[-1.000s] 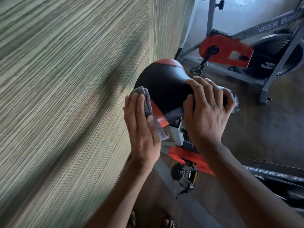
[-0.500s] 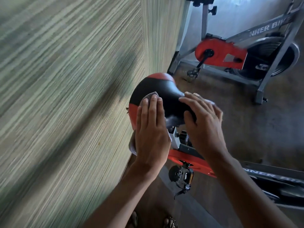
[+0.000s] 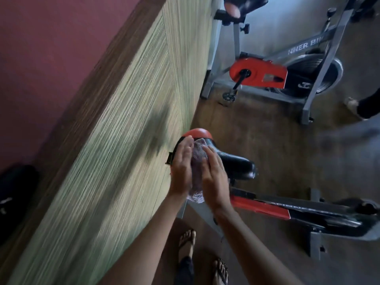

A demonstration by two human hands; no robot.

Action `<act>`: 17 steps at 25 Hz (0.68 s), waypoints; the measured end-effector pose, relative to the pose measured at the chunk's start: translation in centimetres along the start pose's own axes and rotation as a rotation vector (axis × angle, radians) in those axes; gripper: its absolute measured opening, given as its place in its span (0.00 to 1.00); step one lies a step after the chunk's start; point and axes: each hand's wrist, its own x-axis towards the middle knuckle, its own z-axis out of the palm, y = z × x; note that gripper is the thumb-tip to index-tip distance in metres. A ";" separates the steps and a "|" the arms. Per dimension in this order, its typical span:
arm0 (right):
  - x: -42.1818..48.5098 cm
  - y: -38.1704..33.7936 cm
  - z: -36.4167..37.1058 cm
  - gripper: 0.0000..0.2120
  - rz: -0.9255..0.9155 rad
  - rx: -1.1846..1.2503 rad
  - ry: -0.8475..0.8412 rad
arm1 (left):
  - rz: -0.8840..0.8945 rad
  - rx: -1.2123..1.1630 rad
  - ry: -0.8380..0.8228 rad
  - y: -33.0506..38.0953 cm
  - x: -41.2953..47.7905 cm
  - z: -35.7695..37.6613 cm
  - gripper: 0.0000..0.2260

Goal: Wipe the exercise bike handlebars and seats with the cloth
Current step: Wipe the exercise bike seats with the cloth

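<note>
Cloth (image 3: 197, 159), crinkly, near smooth glossy seat (image 3: 233, 163)

At your two o'clock you can read the white letters "NNER BI" on the far bike's grey slanted metal frame tube (image 3: 304, 48), while the lettering on the near black-and-red frame bar (image 3: 267, 207) at four o'clock blurs beyond reading.

Tally by kind
Two bikes: near bike (image 3: 261, 208) lower right, far bike (image 3: 259, 73) upper right. Two seats: near seat (image 3: 232, 161), far seat (image 3: 246, 3). One cloth (image 3: 197, 156). Two hands: left hand (image 3: 182, 165), right hand (image 3: 213, 175).
</note>
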 end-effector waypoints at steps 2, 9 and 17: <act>0.3 -0.5 2.5 0.27 0.037 -0.157 -0.011 | 0.004 0.033 0.188 -0.3 0.1 -1.9 0.15; 1.4 3.3 1.3 0.25 -0.248 -0.820 -0.022 | 0.301 0.732 0.088 -3.3 -1.1 -2.5 0.18; 2.4 5.2 -3.0 0.18 -0.272 -0.833 0.100 | 0.489 1.189 -0.052 -6.0 -1.4 -3.1 0.24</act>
